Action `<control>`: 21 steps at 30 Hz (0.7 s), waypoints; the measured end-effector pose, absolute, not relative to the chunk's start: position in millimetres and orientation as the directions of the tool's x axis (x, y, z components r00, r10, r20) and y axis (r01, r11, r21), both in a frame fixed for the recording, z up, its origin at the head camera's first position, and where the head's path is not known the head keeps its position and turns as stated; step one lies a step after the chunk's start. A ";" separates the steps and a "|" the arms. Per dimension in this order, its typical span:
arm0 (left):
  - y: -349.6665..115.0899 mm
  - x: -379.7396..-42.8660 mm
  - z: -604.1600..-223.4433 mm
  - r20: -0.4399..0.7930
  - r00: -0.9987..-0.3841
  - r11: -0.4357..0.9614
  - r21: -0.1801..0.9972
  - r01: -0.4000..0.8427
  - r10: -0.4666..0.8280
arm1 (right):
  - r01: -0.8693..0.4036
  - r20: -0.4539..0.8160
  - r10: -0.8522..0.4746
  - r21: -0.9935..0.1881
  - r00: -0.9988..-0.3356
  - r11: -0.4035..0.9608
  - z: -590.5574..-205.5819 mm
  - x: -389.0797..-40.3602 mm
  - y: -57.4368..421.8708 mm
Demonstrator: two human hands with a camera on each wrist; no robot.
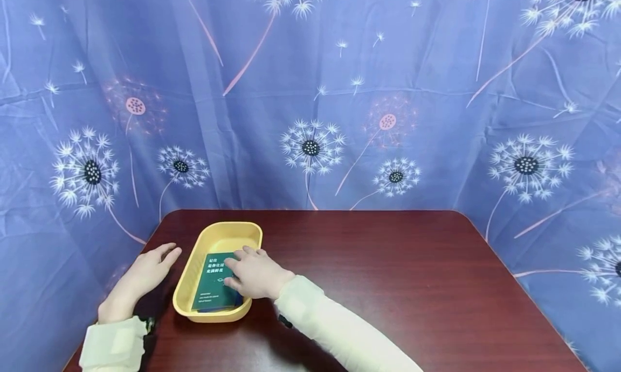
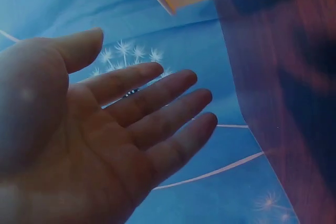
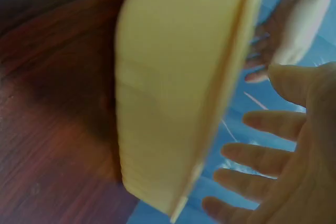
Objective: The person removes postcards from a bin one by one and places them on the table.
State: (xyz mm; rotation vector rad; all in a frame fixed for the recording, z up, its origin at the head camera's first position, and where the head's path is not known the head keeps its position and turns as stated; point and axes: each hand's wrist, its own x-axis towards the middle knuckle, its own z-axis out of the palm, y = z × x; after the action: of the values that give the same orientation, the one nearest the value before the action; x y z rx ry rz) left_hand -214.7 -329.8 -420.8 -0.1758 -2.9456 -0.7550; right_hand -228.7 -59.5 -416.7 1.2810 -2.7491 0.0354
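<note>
Grips empty, slack — right hand (image 1: 258,275) above yellow tub (image 1: 228,235), left hand (image 1: 139,279) beside it. Walls (image 3: 163,77) likely corral green book (image 1: 214,283)

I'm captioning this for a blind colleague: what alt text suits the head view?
A person's right hand is over a yellow tray holding a green book, while the left hand is open beside the tray. The tray stands on a dark red table before a blue dandelion-print cloth.

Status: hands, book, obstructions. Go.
Left hand empty, beside yellow basket. Right hand empty, above basket. Green book inside basket. Right hand partly hides book in head view.
</note>
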 end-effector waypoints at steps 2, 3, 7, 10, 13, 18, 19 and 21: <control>-333.9 -216.0 -424.0 0.123 -0.989 0.866 0.482 0.131 0.081 | -0.763 0.105 -0.764 0.061 -0.636 0.644 -422.3 -228.0 -65.8; -335.6 -217.0 -426.1 0.122 -0.989 0.864 0.487 0.130 0.080 | -0.759 0.102 -0.763 0.078 -0.639 0.646 -425.0 -227.5 -68.4; -336.7 -221.9 -438.1 0.095 -0.992 0.854 0.506 0.116 0.079 | -0.719 0.119 -0.734 0.145 -0.669 0.679 -435.6 -227.1 -77.9; -333.0 -226.6 -446.5 0.077 -0.993 0.863 0.491 0.117 0.091 | -0.658 0.119 -0.678 0.172 -0.725 0.734 -441.5 -226.6 -84.7; -328.7 -229.7 -451.7 0.071 -0.992 0.875 0.468 0.123 0.101 | -0.588 0.101 -0.613 0.195 -0.784 0.785 -446.4 -226.3 -93.3; -320.9 -230.6 -452.5 0.082 -0.995 0.878 0.469 0.094 0.062 | -0.493 0.039 -0.513 0.221 -0.857 0.841 -452.8 -228.3 -107.8; -319.2 -230.6 -452.4 0.079 -0.995 0.876 0.474 0.085 0.054 | -0.477 0.019 -0.494 0.230 -0.869 0.848 -453.9 -228.9 -110.4; -315.9 -231.0 -453.0 0.067 -0.997 0.869 0.490 0.074 0.047 | -0.445 -0.020 -0.454 0.243 -0.891 0.862 -456.8 -230.4 -115.5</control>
State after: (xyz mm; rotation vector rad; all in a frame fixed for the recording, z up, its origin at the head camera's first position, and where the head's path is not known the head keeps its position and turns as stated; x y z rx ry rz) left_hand -231.0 -315.9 -453.0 -0.0964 -2.9856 -0.7863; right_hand -230.4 -115.5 -456.8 0.7228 -2.9952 -0.3772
